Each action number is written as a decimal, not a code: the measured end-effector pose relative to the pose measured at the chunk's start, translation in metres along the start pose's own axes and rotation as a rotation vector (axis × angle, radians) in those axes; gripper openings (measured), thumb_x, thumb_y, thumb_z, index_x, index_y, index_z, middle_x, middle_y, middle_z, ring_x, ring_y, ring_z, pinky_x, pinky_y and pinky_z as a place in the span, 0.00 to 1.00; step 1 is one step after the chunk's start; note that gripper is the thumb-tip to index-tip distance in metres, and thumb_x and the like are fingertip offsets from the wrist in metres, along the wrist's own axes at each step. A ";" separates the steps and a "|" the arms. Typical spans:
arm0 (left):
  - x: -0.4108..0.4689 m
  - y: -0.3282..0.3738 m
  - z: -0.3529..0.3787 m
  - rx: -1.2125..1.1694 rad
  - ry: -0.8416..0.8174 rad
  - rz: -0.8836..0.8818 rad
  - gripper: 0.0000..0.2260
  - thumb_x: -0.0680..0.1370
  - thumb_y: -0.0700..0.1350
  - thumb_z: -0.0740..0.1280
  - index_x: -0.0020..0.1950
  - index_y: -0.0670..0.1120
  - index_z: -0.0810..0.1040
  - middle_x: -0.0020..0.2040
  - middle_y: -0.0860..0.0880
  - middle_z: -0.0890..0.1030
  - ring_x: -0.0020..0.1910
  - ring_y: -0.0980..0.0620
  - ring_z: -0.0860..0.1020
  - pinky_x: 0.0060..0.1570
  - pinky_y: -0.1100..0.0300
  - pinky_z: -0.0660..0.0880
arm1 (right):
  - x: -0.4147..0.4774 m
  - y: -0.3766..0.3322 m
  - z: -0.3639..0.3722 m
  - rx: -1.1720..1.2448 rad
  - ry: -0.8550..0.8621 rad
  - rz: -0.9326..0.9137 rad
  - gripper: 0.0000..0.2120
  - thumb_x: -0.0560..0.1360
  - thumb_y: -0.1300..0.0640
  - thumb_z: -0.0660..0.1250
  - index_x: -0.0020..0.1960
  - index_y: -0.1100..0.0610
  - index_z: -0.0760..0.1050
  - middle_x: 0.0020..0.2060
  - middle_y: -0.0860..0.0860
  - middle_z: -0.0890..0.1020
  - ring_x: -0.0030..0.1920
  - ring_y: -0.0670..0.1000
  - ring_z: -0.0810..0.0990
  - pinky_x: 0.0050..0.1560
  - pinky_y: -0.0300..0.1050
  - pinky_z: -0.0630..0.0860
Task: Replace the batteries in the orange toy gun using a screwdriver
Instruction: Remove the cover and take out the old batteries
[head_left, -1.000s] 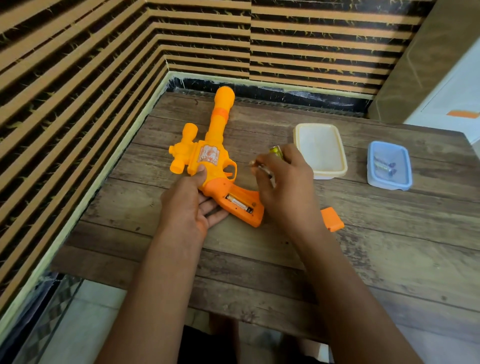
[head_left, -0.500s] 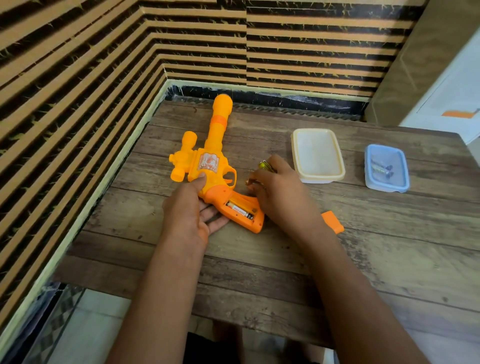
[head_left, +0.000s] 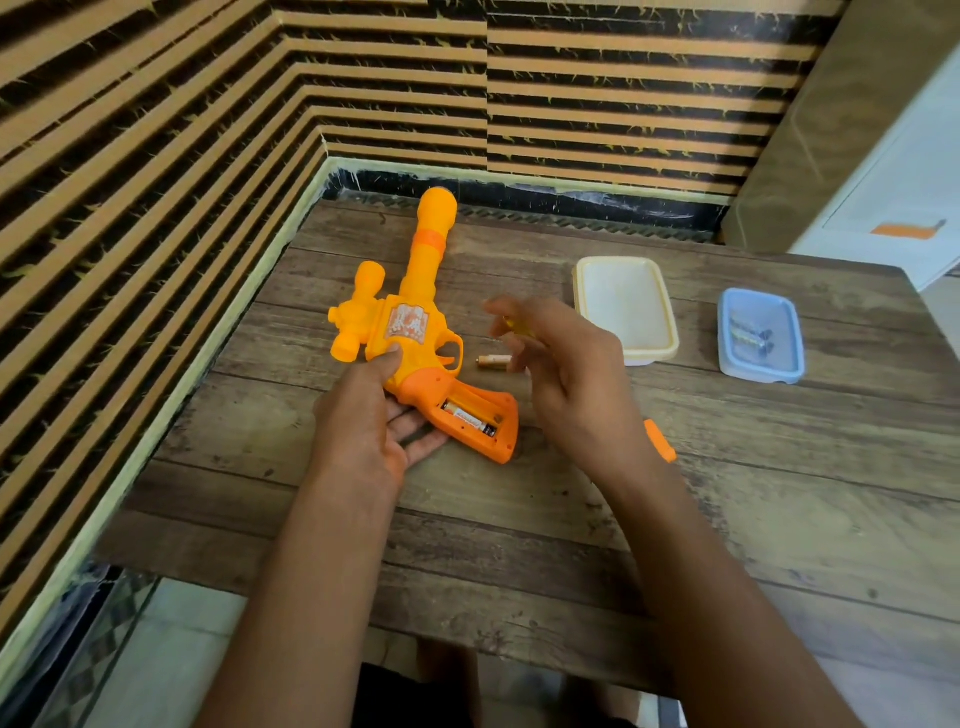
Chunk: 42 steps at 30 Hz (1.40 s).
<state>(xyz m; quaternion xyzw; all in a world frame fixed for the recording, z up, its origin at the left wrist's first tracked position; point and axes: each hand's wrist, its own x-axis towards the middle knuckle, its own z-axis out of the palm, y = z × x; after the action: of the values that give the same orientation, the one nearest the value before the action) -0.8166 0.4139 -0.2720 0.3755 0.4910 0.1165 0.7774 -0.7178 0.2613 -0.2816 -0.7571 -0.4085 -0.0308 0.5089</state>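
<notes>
The orange toy gun (head_left: 415, 332) lies on the wooden table (head_left: 779, 493) with its barrel pointing away from me. My left hand (head_left: 363, 421) holds it at the trigger and grip. The battery compartment (head_left: 470, 415) in the grip is open, with one battery showing inside. A loose battery (head_left: 491, 362) lies on the table just right of the trigger guard. My right hand (head_left: 566, 374) hovers blurred above it, fingers curled on a small yellow thing (head_left: 514, 326) that looks like the screwdriver handle. The orange compartment cover (head_left: 661, 441) peeks out behind my right wrist.
A cream plastic container (head_left: 626, 309) stands right of the gun. Further right, a blue container (head_left: 761, 335) holds a few batteries. Striped walls close the table's left and far sides. The near table edge is below my forearms.
A battery that was in my right hand now lies on the table by the trigger guard. My right hand has lifted slightly away from the grip. My left hand keeps its hold.
</notes>
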 end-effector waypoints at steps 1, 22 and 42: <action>0.000 0.000 0.000 0.003 0.002 0.001 0.12 0.82 0.50 0.69 0.64 0.49 0.78 0.49 0.43 0.86 0.45 0.45 0.86 0.37 0.47 0.78 | -0.004 -0.003 -0.001 0.049 0.038 0.002 0.20 0.77 0.75 0.64 0.65 0.59 0.79 0.53 0.51 0.84 0.51 0.46 0.82 0.52 0.52 0.82; -0.003 0.000 0.003 0.039 0.006 0.020 0.14 0.83 0.51 0.67 0.67 0.49 0.77 0.50 0.44 0.86 0.45 0.45 0.85 0.36 0.48 0.78 | -0.012 -0.028 -0.003 0.641 0.152 0.135 0.11 0.81 0.74 0.64 0.60 0.64 0.75 0.50 0.66 0.82 0.51 0.62 0.88 0.58 0.67 0.82; -0.002 0.000 0.002 0.028 0.009 0.024 0.15 0.83 0.50 0.68 0.69 0.49 0.77 0.54 0.43 0.86 0.48 0.44 0.86 0.36 0.49 0.79 | -0.011 -0.043 -0.007 0.143 -0.049 -0.079 0.10 0.78 0.74 0.68 0.53 0.62 0.79 0.43 0.52 0.83 0.44 0.49 0.85 0.45 0.38 0.75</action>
<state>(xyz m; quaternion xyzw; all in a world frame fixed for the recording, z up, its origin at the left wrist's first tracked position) -0.8163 0.4113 -0.2703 0.3919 0.4914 0.1206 0.7684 -0.7504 0.2557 -0.2516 -0.7027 -0.4516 -0.0030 0.5498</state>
